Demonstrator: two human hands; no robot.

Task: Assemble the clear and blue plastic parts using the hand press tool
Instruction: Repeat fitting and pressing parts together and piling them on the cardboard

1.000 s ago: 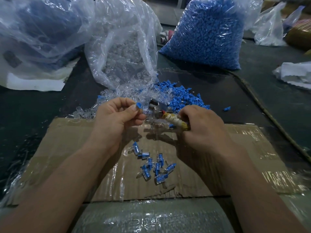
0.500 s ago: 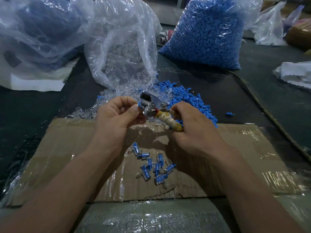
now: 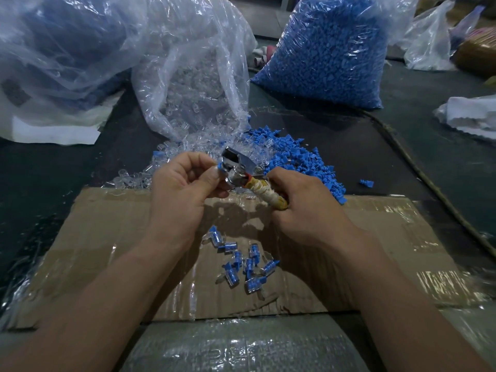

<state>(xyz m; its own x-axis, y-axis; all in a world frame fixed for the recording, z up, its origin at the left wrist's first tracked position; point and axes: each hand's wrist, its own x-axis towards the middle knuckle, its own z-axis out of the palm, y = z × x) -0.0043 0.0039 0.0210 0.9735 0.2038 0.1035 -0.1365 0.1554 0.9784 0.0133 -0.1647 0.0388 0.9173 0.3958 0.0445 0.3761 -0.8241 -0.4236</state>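
The left hand (image 3: 185,189) is pinching a small blue part (image 3: 220,166) between thumb and forefinger and holding it against the shiny metal head of the hand press tool (image 3: 237,167). Whether a clear piece is sitting with it is too small to tell. The right hand (image 3: 308,210) is curling its fingers round the tool's cloth-wrapped handle (image 3: 268,196), which is slanting down toward the wrist. Both hands are hovering above the far edge of the cardboard sheet (image 3: 107,251). On the middle of the cardboard, nearer than the hands, a small cluster of assembled pieces (image 3: 241,264), clear with blue inside, is lying loose. Just beyond the cardboard's far edge, a heap of loose blue parts (image 3: 295,159) is spreading to the right, and loose clear parts (image 3: 188,154) are spilling to the left from an open clear bag (image 3: 193,71). One stray blue part (image 3: 366,183) is lying just beyond the cardboard's far right corner. Farther back from the cardboard, a full bag of blue parts (image 3: 330,49) is standing on the right, and a large crumpled bag (image 3: 53,49) is sitting on the left.
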